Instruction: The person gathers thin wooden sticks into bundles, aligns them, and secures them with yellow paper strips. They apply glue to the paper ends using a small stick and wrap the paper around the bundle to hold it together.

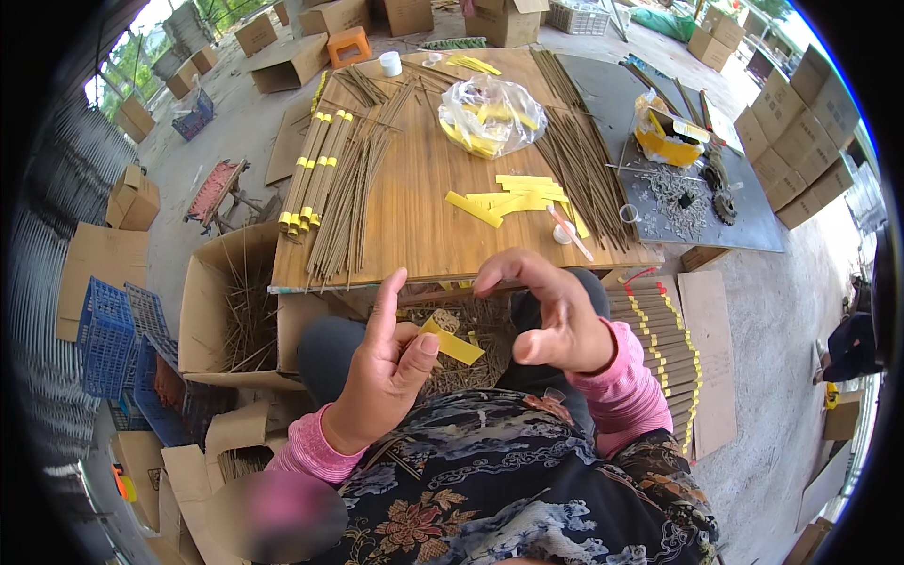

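Observation:
My left hand (381, 367) pinches a yellow paper strip (457, 347) between thumb and bent finger, its index finger pointing up. Above my lap, my right hand (556, 315) is open, thumb and fingers apart, with nothing in it. Both hands are just short of the near edge of the wooden table (424, 217). More yellow strips (513, 196) lie loosely piled on it, beside a small white pot (564, 233) with a brush-like stick across it. Loose thin brown sticks (348, 202) lie at the left, next to bundles wrapped in yellow bands (315, 169).
A clear plastic bag (492, 115) with yellow strips sits farther back, and more sticks (589, 169) lie at the right. A grey side table (744, 221) holds a yellow container (670, 137). Left of my legs stands a cardboard box (209, 306) of sticks; banded bundles (654, 348) lie at right.

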Motion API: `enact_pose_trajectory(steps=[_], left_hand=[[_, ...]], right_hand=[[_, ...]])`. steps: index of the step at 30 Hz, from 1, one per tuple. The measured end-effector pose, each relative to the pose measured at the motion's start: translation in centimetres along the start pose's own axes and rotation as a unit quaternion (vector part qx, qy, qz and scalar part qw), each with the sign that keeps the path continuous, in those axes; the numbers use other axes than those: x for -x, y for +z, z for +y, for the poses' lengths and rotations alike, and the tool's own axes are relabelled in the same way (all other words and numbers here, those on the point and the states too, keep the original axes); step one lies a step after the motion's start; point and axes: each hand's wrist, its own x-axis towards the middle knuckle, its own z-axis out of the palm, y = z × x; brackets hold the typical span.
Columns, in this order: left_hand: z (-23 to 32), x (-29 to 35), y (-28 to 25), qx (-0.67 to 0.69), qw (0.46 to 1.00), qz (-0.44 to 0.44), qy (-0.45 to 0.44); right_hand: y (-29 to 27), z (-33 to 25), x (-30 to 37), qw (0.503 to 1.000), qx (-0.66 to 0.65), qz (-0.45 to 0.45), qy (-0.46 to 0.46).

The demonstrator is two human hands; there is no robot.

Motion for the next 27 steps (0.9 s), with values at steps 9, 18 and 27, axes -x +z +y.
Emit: enact_pose_trajectory(steps=[9, 18, 27], left_hand=[[0.0, -0.4, 2.3, -0.049, 0.993, 0.066, 0.09], [0.9, -0.9, 3.5, 0.014, 0.995, 0.039, 0.093], [0.6, -1.0, 2.1, 0.207, 0.974, -0.094, -0.01]], right_hand=[[3.2, 2.0, 0.7, 0.994, 0.039, 0.06, -0.08], [1.9, 2.5, 1.3, 0.983, 0.017, 0.001, -0.184], [1.5, 1.7, 1.1, 0.973, 0.024, 0.021, -0.23]])
